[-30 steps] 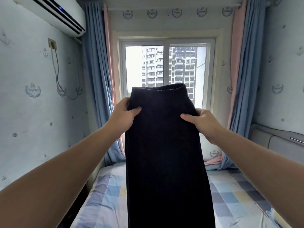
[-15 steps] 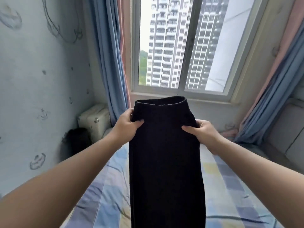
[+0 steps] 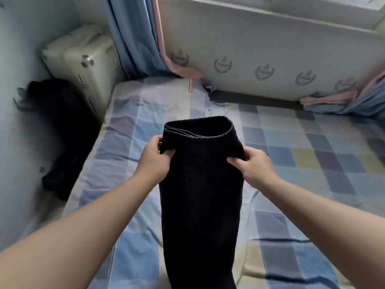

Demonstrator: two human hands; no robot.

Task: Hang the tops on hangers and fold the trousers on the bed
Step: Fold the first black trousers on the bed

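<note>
A pair of black ribbed trousers hangs lengthwise in front of me, over the bed with its blue, lilac and yellow checked sheet. The elastic waistband points away from me, toward the window wall. My left hand pinches the left edge just below the waistband. On the opposite edge, at the same height, my right hand pinches the cloth. The legs run down out of the frame's bottom, so their ends are hidden.
A cream suitcase stands in the corner left of the bed, with a black bag or garment on the floor before it. Blue and pink curtains hang down onto the bed's far end below the window wall.
My view has tipped down from the window to the bed. Both hands have lowered the trousers toward the sheet, keeping the same hold on the two edges.
</note>
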